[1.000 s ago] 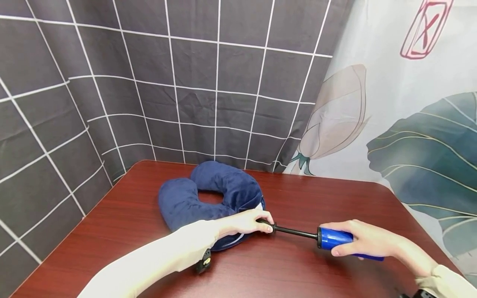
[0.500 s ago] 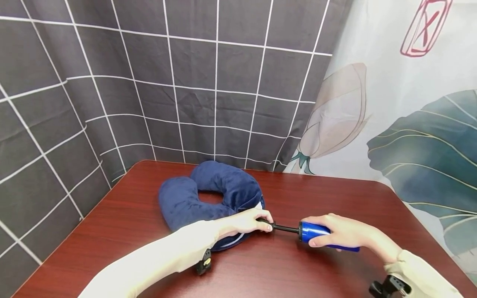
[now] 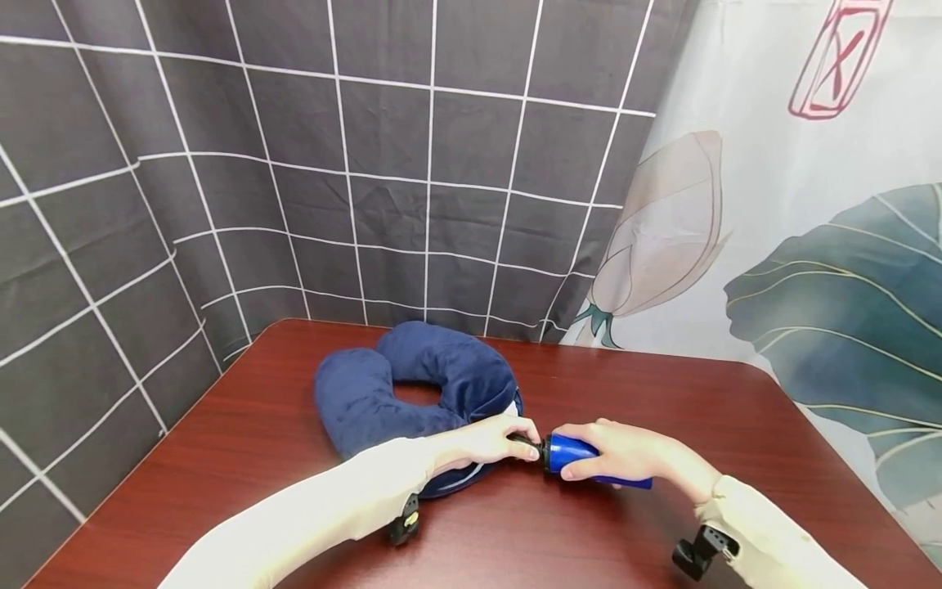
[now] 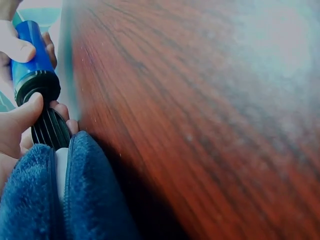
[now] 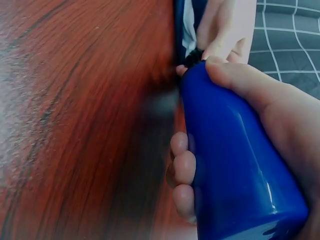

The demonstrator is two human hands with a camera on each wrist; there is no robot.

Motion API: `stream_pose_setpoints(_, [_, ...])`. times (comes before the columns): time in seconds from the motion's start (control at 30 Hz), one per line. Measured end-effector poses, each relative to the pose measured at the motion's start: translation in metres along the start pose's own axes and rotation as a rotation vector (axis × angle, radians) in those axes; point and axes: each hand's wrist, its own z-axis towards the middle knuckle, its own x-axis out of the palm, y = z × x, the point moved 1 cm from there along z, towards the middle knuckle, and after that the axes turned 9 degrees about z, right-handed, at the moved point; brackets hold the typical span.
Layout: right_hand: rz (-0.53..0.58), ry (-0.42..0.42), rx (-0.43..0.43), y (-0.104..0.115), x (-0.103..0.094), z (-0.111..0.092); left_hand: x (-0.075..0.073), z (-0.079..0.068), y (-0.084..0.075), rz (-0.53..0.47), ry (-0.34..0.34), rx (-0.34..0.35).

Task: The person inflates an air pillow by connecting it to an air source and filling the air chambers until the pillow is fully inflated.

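A hand air pump with a blue barrel (image 5: 235,150) lies between my two hands, low over the table. My right hand (image 3: 618,450) grips the barrel, thumb along one side and fingers curled round the other. With thumb and fingers, my left hand (image 3: 489,439) holds the pump's black ribbed handle (image 4: 50,127). Barrel and handle are close together, with hardly any rod showing. A navy plush U-shaped neck pillow (image 3: 353,401) lies under and beyond my left hand. Its zipper (image 4: 67,195) and a whitish strip (image 4: 61,170) show right beside the handle; whether the handle touches them I cannot tell.
The red-brown wooden table (image 3: 706,417) extends to the right and in front of both hands. A dark grey gridded cloth (image 3: 390,204) hangs behind and on the left. A white floral cloth (image 3: 773,204) hangs on the right.
My right hand has slid the blue barrel leftward up to my left hand, so the black rod between them has gone from long to barely visible. My left hand and the pillow have stayed put.
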Motion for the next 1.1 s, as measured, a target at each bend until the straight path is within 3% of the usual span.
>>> stream_pose_setpoints(0.2, [-0.007, -0.016, -0.002, -0.002, -0.003, -0.007, -0.002, 0.001, -0.001, 0.065, 0.005, 0.016])
stream_pose_setpoints(0.43, [0.017, -0.030, -0.024, -0.013, -0.012, -0.034, -0.007, 0.001, -0.006, 0.135, 0.001, 0.047])
stream_pose_setpoints(0.7, [0.286, 0.020, -0.051, -0.040, -0.023, -0.077, -0.011, 0.001, -0.008, 0.161, -0.003, 0.063])
stream_pose_setpoints(0.8, [0.318, 0.027, -0.049, -0.047, -0.026, -0.089, -0.013, 0.000, -0.008, 0.178, -0.006, 0.065])
stream_pose_setpoints(1.1, [0.302, 0.000, -0.028, -0.040, -0.026, -0.090, -0.013, -0.003, -0.007, 0.220, -0.021, 0.087])
